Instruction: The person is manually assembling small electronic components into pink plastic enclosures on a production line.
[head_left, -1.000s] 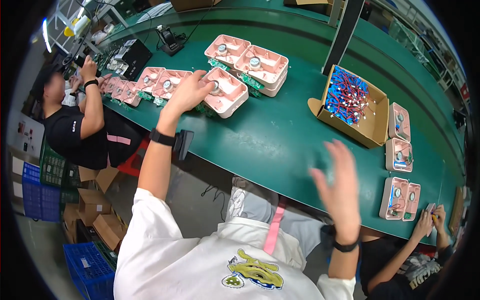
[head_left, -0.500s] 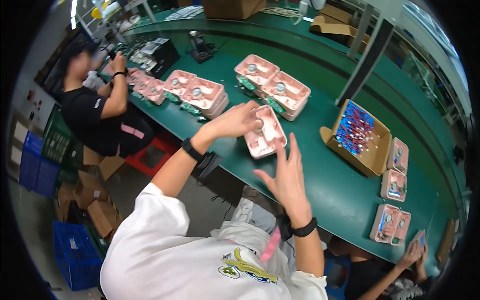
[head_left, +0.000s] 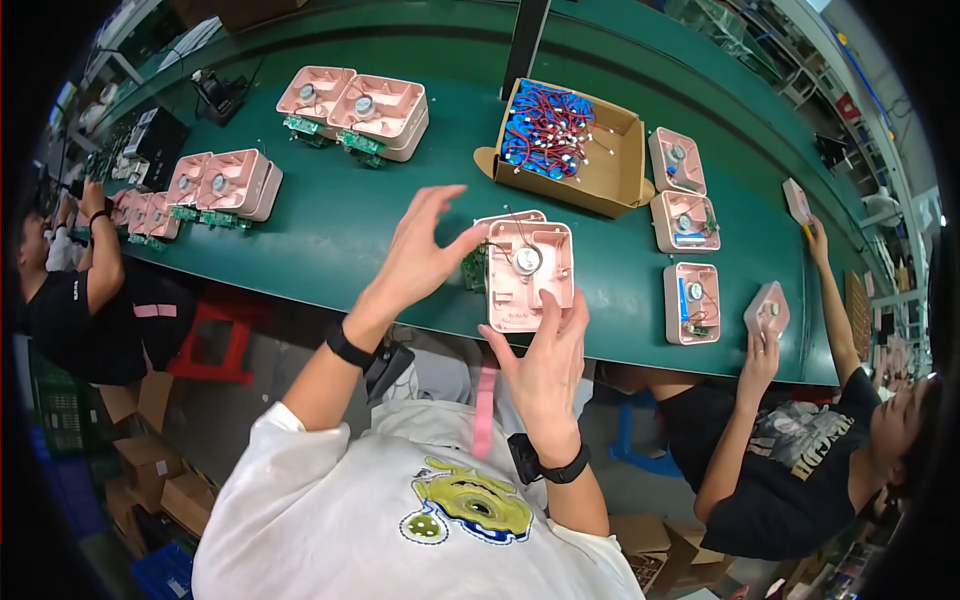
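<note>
A pink plastic housing [head_left: 507, 275] with a round silver speaker [head_left: 527, 261] and thin wires inside lies over another pink housing [head_left: 510, 216], whose rim shows behind it. My right hand [head_left: 550, 365] grips the upper housing's near edge, with the fingers over the rim and the thumb at the near left corner. Beside its left edge, my left hand [head_left: 420, 250] is open, fingers spread and holding nothing. Part of a green circuit board [head_left: 474, 268] shows between that hand and the housings.
Beyond the housings stands a cardboard box [head_left: 625, 150] of blue parts with red-black wires. Stacked pink housings [head_left: 405, 130] with circuit boards sit at left, more housings [head_left: 692, 305] at right. One co-worker [head_left: 790, 450] holds a pink housing at right; another [head_left: 70, 300] sits at left.
The view has swung to the right. My left hand has come off the pink housing, and my right hand has closed on its near edge. The housing now lies over another one.
</note>
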